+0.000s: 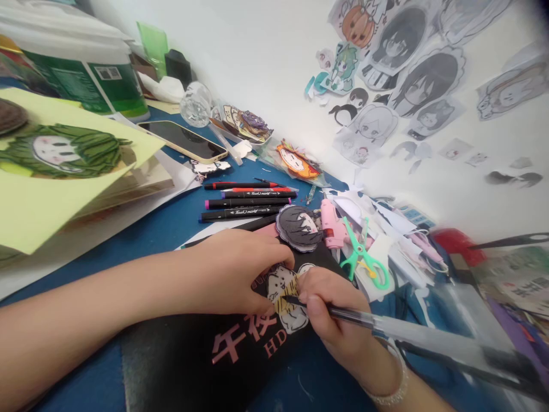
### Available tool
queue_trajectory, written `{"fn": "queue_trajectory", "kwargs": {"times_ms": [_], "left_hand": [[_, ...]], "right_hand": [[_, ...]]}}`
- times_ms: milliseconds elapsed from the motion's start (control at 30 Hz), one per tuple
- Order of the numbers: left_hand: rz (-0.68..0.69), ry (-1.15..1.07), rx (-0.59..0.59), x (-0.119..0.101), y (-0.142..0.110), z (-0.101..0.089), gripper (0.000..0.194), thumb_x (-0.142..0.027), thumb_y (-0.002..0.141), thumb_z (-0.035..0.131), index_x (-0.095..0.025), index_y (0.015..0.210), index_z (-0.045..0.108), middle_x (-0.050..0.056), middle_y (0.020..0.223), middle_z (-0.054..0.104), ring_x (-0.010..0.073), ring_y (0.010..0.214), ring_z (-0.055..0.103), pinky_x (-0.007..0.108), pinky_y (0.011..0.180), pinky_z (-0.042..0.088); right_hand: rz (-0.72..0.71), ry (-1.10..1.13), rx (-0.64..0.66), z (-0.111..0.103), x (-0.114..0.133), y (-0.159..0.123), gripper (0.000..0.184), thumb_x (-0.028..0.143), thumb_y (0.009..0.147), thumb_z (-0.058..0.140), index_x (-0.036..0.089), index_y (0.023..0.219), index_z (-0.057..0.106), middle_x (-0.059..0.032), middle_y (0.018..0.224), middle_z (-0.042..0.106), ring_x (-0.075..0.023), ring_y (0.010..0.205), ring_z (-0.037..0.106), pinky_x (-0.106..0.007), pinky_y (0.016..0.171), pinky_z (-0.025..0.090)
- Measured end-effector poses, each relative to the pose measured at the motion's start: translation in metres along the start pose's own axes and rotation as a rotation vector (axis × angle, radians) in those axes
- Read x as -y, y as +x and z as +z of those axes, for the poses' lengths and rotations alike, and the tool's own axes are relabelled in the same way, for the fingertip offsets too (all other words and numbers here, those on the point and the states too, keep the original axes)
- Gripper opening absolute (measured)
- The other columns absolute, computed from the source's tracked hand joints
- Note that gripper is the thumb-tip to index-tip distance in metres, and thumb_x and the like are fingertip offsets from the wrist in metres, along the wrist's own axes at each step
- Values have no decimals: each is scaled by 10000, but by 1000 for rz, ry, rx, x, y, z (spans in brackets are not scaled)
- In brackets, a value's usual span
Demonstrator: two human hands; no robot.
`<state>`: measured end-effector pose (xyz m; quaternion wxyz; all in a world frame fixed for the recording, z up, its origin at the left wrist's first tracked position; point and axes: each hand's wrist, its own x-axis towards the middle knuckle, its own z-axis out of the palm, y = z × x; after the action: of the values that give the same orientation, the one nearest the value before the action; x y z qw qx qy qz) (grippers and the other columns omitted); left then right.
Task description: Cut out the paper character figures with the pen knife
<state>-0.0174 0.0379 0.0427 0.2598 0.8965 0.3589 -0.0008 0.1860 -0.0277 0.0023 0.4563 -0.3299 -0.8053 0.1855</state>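
Note:
My right hand (332, 312) pinches a clear-barrelled pen (386, 326), its tip resting on a small paper cutout figure (287, 297) with a yellow striped part. My left hand (240, 272) lies closed over the cutout's left side, fingers pressing it down onto a black sheet with pink characters (223, 355). Just beyond my hands lies a dark-haired character cutout (299, 227). A bracelet shows on my right wrist.
Several markers (246, 201) lie in a row on the blue table. Green scissors (364, 257), a pink glue gun (332, 226), paper scraps, a phone (182, 140), a green tub (86, 68) and yellow paper with a green-haired drawing (60, 151) surround. Character cutouts hang on the wall.

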Motion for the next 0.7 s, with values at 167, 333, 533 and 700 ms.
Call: {"fn": "queue_trajectory", "kwargs": {"times_ms": [167,333,533,700], "left_hand": [[3,3,-3,-1,0,1,425,-341,725,861,-321,1112,687,-28,967,737,241,851,718,295,610,381],[5,4,-9,1,0,2,428,-358,730,866,-323,1116,686,-25,981,738,251,877,723,300,621,387],[8,4,-18,3,0,4,434,-379,724,881,-330,1108,686,-25,983,740,251,863,720,299,615,379],[10,8,-17,2,0,5,425,-379,729,879,-328,1104,687,-32,967,742,251,866,719,299,619,379]], "right_hand": [[6,14,-3,0,-1,-1,234,121,971,530,251,779,494,17,659,542,-167,610,589,-287,562,529],[8,20,-5,0,-2,-2,226,113,965,536,248,787,507,16,668,542,-165,618,586,-292,566,534],[-13,24,13,0,-2,-1,230,114,964,531,251,783,495,19,667,549,-163,617,592,-287,569,543],[-21,20,9,-1,-2,-2,229,123,969,529,251,780,504,6,662,560,-174,615,598,-305,570,560]]}}
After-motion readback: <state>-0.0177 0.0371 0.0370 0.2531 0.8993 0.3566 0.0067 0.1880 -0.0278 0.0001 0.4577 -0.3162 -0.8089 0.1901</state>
